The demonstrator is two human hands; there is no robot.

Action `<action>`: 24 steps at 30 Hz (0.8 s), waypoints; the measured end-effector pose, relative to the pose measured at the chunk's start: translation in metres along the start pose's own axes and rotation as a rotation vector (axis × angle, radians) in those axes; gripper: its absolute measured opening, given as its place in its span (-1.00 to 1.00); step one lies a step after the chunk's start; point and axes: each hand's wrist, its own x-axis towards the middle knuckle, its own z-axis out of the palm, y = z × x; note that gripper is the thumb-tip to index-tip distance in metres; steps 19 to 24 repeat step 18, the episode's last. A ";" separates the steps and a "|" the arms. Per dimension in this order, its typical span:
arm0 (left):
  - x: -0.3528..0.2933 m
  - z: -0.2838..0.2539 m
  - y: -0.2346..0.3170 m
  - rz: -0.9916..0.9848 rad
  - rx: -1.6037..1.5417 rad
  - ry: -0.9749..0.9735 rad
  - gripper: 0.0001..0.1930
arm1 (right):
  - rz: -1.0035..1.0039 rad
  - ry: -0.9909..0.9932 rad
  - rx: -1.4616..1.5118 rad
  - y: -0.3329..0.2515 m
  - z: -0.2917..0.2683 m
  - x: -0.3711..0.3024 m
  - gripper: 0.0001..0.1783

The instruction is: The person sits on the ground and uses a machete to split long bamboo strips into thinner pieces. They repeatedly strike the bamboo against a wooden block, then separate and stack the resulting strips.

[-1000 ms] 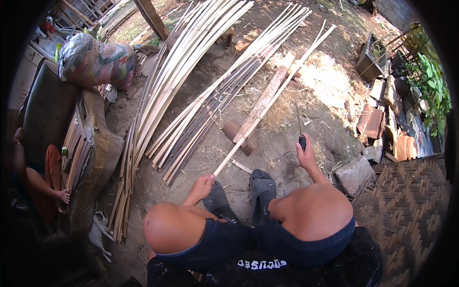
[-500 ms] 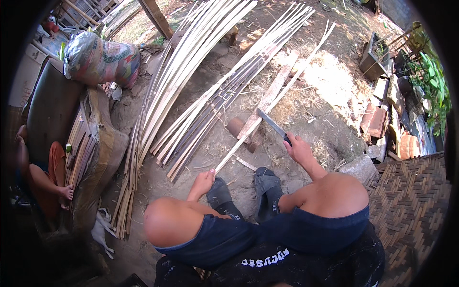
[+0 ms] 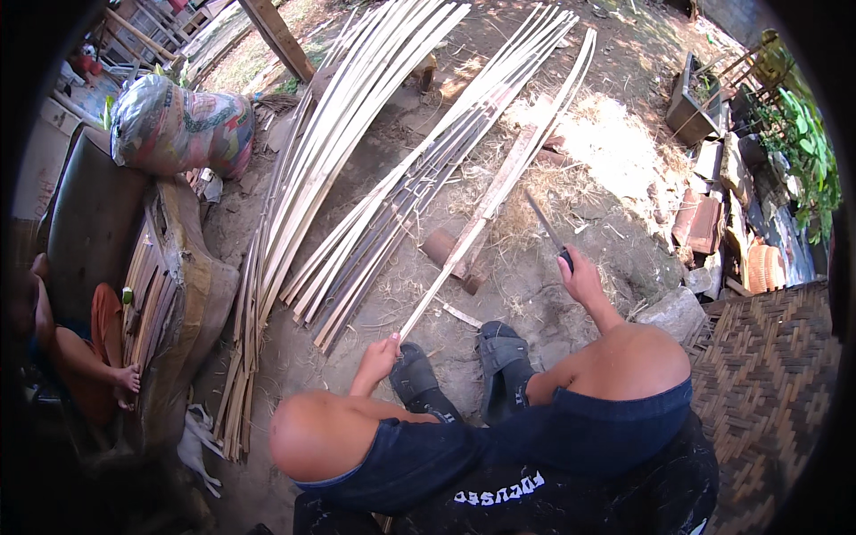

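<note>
My left hand point(image 3: 378, 358) is closed around the near end of a long pale bamboo strip point(image 3: 431, 292). From there the strip runs away over a wooden plank point(image 3: 510, 169), and its far part looks split into two lengths. The plank's near end rests on a short wooden block point(image 3: 443, 248). In my right hand point(image 3: 582, 276) is a knife point(image 3: 544, 220) with a dark handle. Its blade points up and left, to the right of the strip and apart from it.
Bundles of bamboo strips point(image 3: 357, 125) and darker strips point(image 3: 406, 209) lie to the left. Beyond them stand a stuffed sack point(image 3: 183, 125) and a seated person's legs point(image 3: 98, 357). A cat point(image 3: 198, 446) lies nearby. Woven matting point(image 3: 767, 383) is at right.
The knife has come off the strip and moved right with my right hand. The strip's far end has shifted left, while my left hand keeps its hold.
</note>
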 end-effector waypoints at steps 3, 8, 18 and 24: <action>0.002 -0.002 0.004 0.037 0.074 0.029 -0.43 | 0.067 0.038 0.035 -0.001 -0.005 0.010 -0.55; -0.008 -0.011 0.010 0.072 0.216 0.079 -0.42 | -0.270 -0.305 -0.196 -0.075 0.005 -0.018 -0.54; -0.012 -0.013 0.029 0.002 0.226 0.043 -0.39 | -0.177 -0.233 -0.294 -0.051 0.024 0.030 -0.39; -0.012 -0.013 0.029 0.002 0.226 0.043 -0.39 | -0.177 -0.233 -0.294 -0.051 0.024 0.030 -0.39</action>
